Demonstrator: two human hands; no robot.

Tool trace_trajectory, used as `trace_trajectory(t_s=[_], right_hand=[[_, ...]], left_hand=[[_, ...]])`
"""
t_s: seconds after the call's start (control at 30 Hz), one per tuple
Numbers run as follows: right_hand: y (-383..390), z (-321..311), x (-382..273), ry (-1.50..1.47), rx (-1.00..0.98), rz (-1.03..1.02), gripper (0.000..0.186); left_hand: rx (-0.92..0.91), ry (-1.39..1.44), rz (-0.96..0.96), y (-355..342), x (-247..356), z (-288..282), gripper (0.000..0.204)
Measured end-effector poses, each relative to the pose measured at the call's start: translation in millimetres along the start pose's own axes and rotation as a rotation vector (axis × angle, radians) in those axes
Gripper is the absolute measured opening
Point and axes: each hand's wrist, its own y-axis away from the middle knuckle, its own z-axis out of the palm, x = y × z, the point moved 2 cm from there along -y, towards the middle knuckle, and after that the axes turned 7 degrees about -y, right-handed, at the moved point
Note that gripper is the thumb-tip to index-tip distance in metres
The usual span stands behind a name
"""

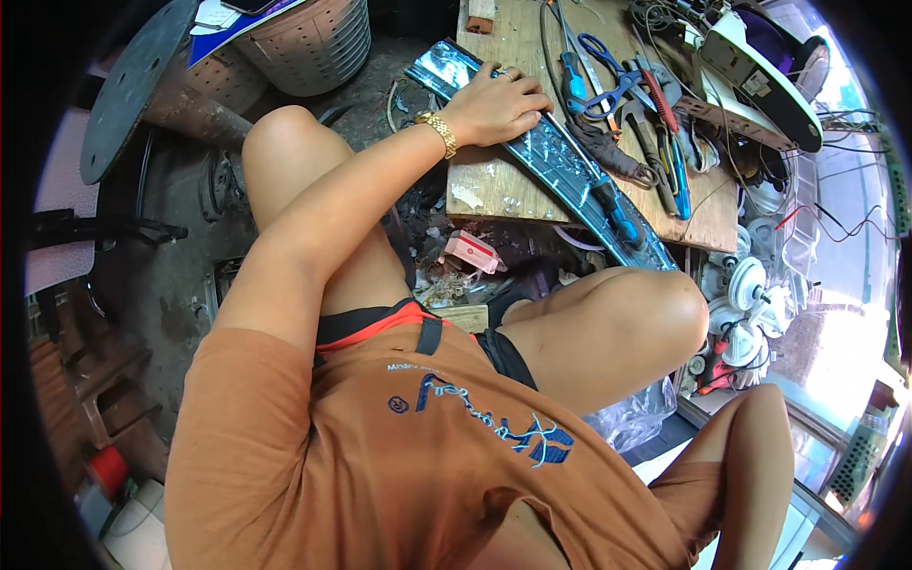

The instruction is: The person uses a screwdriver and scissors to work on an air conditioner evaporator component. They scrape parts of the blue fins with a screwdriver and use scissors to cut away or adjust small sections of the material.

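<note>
My left hand, with a gold watch on the wrist, lies over a long, glossy blue panel, its fingers curled round the edge. The panel rests diagonally across the wooden work board and projects past it. A blue-and-black screwdriver handle lies on the panel's nearer half. To the right of my left hand are blue-handled scissors, a red-handled tool and several other hand tools. My right arm bends down out of the lower right edge, so that hand is hidden.
Perforated buckets and a round metal plate are at upper left. Tangled cables and a white appliance sit at upper right, white round parts below. My knees flank a small pink box among floor debris.
</note>
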Motion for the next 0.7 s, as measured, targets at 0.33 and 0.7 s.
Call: trace_trajectory(t_s=[0.33,0.7], right_hand=[[132.7,-55.8,107.2,0.026,0.521,0.589,0.046],[95.8,131.9,156.9,-0.429,-0.097,0.881,0.072]], left_hand=[[-0.029,0.272,-0.038,-9.5,-4.3,-12.4,0.063],[-0.074,0.090,-0.078,-9.2,-44.7,-30.6,0.079]])
